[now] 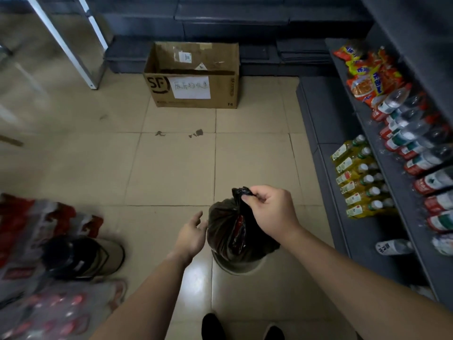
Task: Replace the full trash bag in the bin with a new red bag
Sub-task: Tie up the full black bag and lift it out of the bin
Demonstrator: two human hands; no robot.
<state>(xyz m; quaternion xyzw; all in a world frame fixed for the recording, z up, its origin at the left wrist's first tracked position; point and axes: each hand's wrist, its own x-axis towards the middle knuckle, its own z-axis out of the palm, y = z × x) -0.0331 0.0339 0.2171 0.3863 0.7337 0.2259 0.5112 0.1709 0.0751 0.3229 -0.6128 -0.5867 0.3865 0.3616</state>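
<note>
A full black trash bag [226, 231] hangs over the tiled floor, gathered at its top, with something red showing through its side. My right hand [270, 207] pinches the bag's knotted top between thumb and fingers. My left hand [191, 234] is just left of the bag, fingers apart and holding nothing; I cannot tell if it touches the bag. Under the bag shows a round brownish rim [235, 268], which looks like the bin. A tan bin [98, 258] with a dark inside lies at the lower left. No red bag is in sight.
An open cardboard box [193, 92] with a paper note stands ahead on the floor. Grey shelves on the right hold snack packets [367, 74], water bottles [411, 141] and yellow drink bottles [355, 177]. Wrapped bottle packs [36, 241] lie at the left. A metal frame leg [68, 42] stands far left.
</note>
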